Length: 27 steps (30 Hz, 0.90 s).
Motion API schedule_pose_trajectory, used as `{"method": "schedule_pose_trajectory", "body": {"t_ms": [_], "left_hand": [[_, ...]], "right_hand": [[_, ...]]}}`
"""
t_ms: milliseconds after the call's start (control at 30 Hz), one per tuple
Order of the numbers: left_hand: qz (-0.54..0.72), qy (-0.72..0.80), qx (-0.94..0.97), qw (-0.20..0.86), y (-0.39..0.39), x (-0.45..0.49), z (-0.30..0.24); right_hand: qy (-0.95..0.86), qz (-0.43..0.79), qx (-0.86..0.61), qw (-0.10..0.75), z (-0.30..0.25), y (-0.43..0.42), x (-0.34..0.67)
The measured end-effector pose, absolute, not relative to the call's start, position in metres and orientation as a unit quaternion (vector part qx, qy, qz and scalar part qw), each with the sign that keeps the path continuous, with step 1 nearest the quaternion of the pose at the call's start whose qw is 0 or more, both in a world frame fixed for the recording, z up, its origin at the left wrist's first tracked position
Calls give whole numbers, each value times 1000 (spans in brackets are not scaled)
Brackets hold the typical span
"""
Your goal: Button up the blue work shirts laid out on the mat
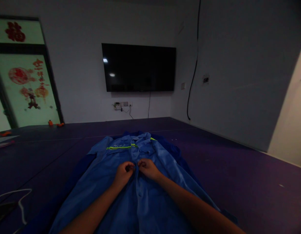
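Observation:
A blue work shirt (99, 188) with yellow-green stripes across the chest lies spread out, front side up, its collar pointing away from me. Darker blue cloth shows from under its sides. At the button placket, midway down the front, my left hand (124, 172) pinches the cloth edge with thumb and fingers. From the other side my right hand (147, 167) also has its fingertips closed on the placket, a small gap away from the left. Whether a button sits between the fingers is hidden. Other buttons dot the placket above and below.
The shirt rests on a dark purple floor surface (228, 169). A white cable (22, 201) curls beside a dark flat object (4, 211) at lower left. A black television (140, 68) hangs on the far wall, and a glass door (28, 87) stands at left.

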State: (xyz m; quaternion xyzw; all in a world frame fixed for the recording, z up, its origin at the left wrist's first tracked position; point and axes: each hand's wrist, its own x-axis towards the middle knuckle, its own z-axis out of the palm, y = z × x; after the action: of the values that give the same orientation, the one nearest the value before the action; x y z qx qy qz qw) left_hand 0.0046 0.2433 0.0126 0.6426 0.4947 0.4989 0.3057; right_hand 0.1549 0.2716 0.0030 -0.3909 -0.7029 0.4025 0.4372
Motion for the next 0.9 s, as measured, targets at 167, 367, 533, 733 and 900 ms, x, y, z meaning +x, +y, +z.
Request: {"method": "schedule_pose_trajectory", "body": {"t_ms": [167,367,533,733,900], "left_hand": [[495,495,652,291,244,5,13],[494,502,656,272,243,5,12],[488,507,658,269,243,5,13],[484,508,660,267,243,6,14],[480,508,660,274,241,6,15]], "right_hand": [[-722,371,-391,434,-2,275,156],[-731,362,-400,418,-2,275,157],[-742,347,-392,418,-2,276,157],[-750,337,-403,401,-2,275,157],[-750,325,-424,389,-2,274,157]]}}
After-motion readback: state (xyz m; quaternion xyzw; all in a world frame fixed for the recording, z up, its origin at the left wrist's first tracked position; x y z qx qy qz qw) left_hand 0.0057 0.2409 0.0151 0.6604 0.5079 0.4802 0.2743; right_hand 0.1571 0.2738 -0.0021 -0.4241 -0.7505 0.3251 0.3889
